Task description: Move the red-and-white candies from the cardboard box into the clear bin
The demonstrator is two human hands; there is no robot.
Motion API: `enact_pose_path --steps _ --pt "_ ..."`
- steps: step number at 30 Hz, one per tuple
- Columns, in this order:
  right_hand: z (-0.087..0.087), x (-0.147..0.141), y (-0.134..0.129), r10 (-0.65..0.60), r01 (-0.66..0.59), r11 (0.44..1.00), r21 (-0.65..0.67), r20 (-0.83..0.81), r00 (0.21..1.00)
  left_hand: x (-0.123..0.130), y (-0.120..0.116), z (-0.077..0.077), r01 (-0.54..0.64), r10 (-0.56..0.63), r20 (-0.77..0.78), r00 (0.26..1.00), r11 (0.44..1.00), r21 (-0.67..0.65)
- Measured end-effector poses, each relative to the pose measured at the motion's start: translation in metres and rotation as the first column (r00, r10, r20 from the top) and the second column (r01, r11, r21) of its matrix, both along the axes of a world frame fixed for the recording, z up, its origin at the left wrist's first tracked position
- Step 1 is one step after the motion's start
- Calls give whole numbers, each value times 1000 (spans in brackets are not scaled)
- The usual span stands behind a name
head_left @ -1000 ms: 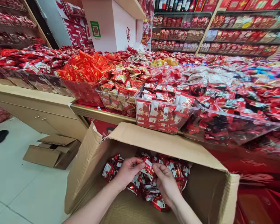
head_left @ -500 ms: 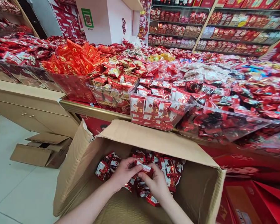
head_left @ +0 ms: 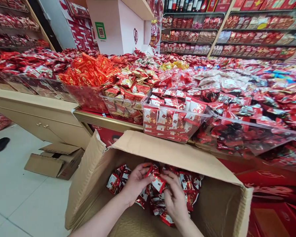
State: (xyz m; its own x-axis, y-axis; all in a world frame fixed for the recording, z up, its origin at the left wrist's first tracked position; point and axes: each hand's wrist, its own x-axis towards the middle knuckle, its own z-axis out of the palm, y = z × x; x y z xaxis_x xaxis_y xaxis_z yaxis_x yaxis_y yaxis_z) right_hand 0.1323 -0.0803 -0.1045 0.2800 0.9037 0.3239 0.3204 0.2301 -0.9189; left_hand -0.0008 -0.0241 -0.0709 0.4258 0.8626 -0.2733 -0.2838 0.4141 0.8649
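Low inside a large cardboard box [head_left: 160, 143], my left hand [head_left: 136, 184] pinches a small red-and-white wrapped candy packet [head_left: 157, 181] between thumb and fingers. My right hand [head_left: 176, 196] is at the packet's right edge, its fingers curled against it. Similar candy packets [head_left: 187, 182] lie loose in a pile under and around both hands. A clear plastic bin [head_left: 172, 123] filled with red-and-white packets stands just beyond the box's far flap.
More clear bins of wrapped candy line the counter, including orange-red packets [head_left: 88, 72] and durian packets [head_left: 129, 92]. A smaller carton [head_left: 54, 161] sits on the tiled floor at left. A person's dark shoe [head_left: 0, 144] shows at the far left. Stocked shelves [head_left: 192, 34] stand behind.
The packet has turned from edge-on to showing its printed front. My right hand's fingers have shifted to its right side. The view has swung slightly left, bringing the shoe into sight.
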Motion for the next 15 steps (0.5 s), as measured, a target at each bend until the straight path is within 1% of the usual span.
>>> enact_pose_path --steps 1,3,5,8,12,13,15 --pt "0 -1 1 -34 25 996 -83 -107 994 0 1 -1 -7 8 -22 1000 999 41" --pt "2 -2 4 -65 -9 967 -253 -280 958 0 1 -1 -2 10 -84 996 996 92" --pt "4 -4 7 -74 -65 934 -352 -366 928 0 0 -1 12 0 -113 994 994 110" --pt "5 -8 9 -106 -86 923 -376 -461 881 2 -2 -1 19 -11 -102 995 997 77" --pt "0 -12 7 -155 -114 924 -365 -630 761 3 -5 -1 21 -20 -35 999 999 25" --pt "-3 -13 7 -167 -111 923 -367 -644 746 3 -6 -2 12 -11 -25 1000 1000 16" --pt "-8 -15 6 -174 -108 920 -376 -642 747 2 -7 -4 14 -15 -41 999 1000 -12"
